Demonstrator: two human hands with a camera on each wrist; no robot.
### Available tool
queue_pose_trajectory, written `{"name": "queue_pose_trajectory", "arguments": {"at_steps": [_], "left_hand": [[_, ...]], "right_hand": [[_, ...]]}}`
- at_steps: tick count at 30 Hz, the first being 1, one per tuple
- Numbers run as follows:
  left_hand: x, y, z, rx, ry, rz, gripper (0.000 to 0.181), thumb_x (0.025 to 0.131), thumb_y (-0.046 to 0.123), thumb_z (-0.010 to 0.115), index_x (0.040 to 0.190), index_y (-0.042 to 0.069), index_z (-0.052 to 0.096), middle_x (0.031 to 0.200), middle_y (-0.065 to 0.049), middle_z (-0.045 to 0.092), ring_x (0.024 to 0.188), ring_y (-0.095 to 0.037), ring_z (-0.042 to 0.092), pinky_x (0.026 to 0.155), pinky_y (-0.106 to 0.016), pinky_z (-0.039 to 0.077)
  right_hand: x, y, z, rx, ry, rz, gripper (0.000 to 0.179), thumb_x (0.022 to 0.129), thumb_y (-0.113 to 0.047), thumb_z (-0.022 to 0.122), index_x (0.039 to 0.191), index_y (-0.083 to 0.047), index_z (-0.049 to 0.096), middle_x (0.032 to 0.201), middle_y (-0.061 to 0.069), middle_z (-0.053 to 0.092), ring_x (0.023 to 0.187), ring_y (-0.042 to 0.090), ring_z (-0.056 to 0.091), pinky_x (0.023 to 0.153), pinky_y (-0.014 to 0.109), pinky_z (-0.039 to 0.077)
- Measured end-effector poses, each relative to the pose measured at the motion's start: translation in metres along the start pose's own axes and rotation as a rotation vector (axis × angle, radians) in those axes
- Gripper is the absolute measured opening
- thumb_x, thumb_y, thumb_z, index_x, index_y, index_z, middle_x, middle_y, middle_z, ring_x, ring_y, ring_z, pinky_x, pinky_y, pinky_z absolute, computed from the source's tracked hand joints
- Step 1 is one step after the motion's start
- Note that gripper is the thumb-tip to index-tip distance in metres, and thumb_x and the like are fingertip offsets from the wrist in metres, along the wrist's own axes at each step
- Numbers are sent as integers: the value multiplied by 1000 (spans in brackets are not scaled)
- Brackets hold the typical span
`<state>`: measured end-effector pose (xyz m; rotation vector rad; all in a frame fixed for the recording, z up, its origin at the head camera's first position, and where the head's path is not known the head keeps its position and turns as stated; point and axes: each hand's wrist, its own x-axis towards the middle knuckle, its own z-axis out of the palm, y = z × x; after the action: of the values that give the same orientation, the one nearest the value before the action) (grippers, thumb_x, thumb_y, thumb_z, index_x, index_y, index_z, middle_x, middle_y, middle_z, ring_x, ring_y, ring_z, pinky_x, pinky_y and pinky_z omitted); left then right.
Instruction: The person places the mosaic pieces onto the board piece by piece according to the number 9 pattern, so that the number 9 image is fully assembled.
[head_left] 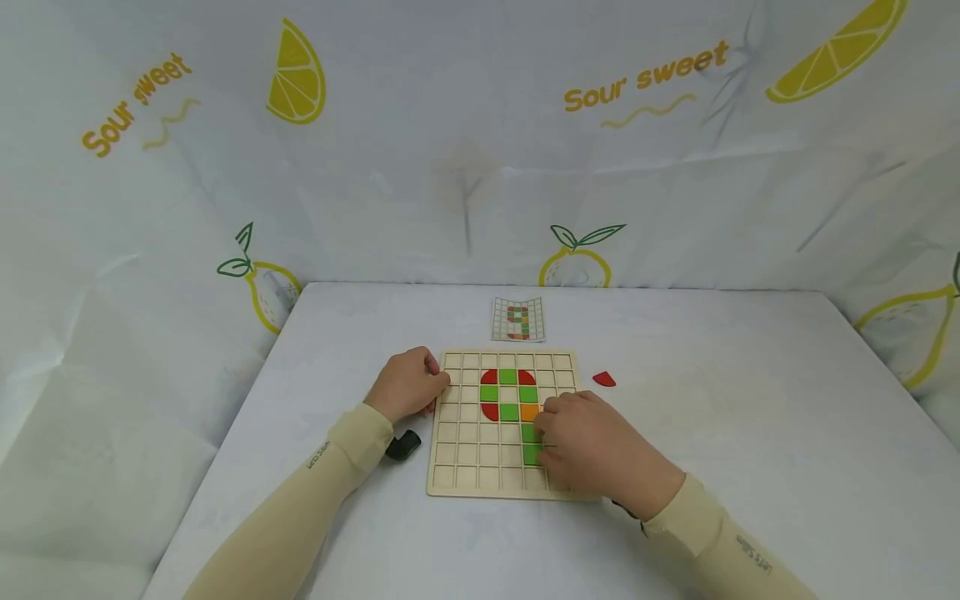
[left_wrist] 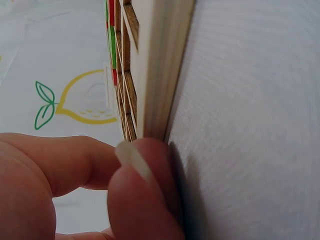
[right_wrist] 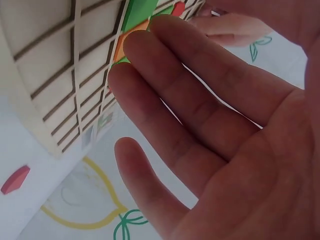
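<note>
A pale wooden grid board (head_left: 467, 477) lies flat on the table. Red quarter-round tiles (head_left: 489, 412), green tiles (head_left: 508, 412) and an orange tile (head_left: 530, 412) sit in its squares as a ring with a tail. At the left edge, the thumb and fingers of my left hand (head_left: 407, 385) grip the board's side, close up in the left wrist view. My right hand (head_left: 588, 442) is over the board's right part, its fingers fairly straight and fingertips at the lower green tiles (head_left: 532, 454). It hides several squares there.
A small printed card (head_left: 517, 320) with a coloured grid pattern stands behind the board. One loose red quarter-round piece (head_left: 603, 380) lies to the board's right. A black object (head_left: 403, 445) rests beside my left forearm. A lemon-print cloth (head_left: 420, 208) hangs behind the table.
</note>
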<state>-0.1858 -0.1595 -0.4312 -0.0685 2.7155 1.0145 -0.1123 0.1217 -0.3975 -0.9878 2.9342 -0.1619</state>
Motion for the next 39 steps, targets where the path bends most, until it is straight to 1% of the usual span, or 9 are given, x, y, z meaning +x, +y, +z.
{"name": "queue_pose_trajectory", "arguments": {"at_steps": [4, 7, 10, 16, 19, 21, 29, 34, 39], "left_hand": [[0, 1, 0, 3, 1, -1, 16, 101, 25, 64, 102, 9, 63, 66, -5, 68, 57, -17, 64, 57, -27, 50], [0, 1, 0, 3, 0, -1, 15, 101, 24, 64, 102, 9, 63, 66, -5, 68, 57, -17, 65, 57, -27, 50], [0, 1, 0, 0, -2, 0, 15, 101, 24, 64, 102, 9, 63, 66, -5, 68, 57, -17, 65, 57, -27, 50], [2, 2, -1, -14, 7, -7, 16, 100, 26, 66, 101, 11, 63, 64, -4, 68, 55, -16, 63, 55, -27, 49], [2, 1, 1, -16, -1, -8, 16, 101, 28, 67, 102, 11, 63, 64, -4, 68, 55, -16, 62, 56, -27, 49], [1, -1, 2, -17, -6, -12, 16, 101, 27, 67, 102, 11, 63, 64, -4, 68, 55, -16, 62, 56, -27, 49], [-1, -2, 3, -7, 4, -4, 15, 101, 25, 66, 102, 11, 63, 64, -4, 68, 55, -16, 63, 56, -27, 50], [-1, -2, 2, -5, 1, 4, 14, 101, 25, 66, 102, 11, 63, 63, -4, 68, 54, -16, 62, 56, -27, 49], [-1, -1, 2, -11, -4, 2, 15, 101, 25, 66, 102, 11, 63, 63, -3, 68, 54, -16, 61, 56, -27, 49]], "right_hand": [[0, 13, -7, 30, -10, 55, 10, 91, -21, 81, 98, -14, 80, 92, -6, 71, 91, 16, 66, 97, 45, 56], [0, 27, -12, 61, -5, 106, 14, 92, -24, 81, 102, -13, 81, 97, -3, 74, 94, 19, 69, 98, 47, 56], [1, 46, -15, 80, -5, 158, 16, 94, -25, 81, 104, -13, 81, 97, -3, 73, 90, 19, 69, 96, 48, 57], [2, 86, -17, 135, -4, 291, 19, 96, -29, 80, 104, -12, 80, 96, -1, 73, 86, 18, 67, 83, 43, 61], [0, 102, -14, 155, 3, 336, 21, 96, -30, 80, 104, -11, 79, 97, 2, 75, 86, 19, 66, 82, 44, 60], [0, 110, -11, 163, -2, 344, 23, 95, -29, 81, 104, -8, 79, 99, 5, 75, 87, 21, 67, 82, 45, 60], [4, 122, 0, 167, -12, 340, 25, 94, -28, 81, 105, -6, 79, 99, 7, 77, 89, 22, 68, 86, 48, 60], [8, 121, 3, 158, -4, 327, 23, 95, -27, 81, 105, -7, 80, 93, 4, 74, 84, 19, 65, 85, 45, 59], [11, 119, 7, 159, -14, 334, 16, 94, -26, 82, 98, -11, 78, 89, 0, 71, 80, 17, 61, 80, 40, 57]]}}
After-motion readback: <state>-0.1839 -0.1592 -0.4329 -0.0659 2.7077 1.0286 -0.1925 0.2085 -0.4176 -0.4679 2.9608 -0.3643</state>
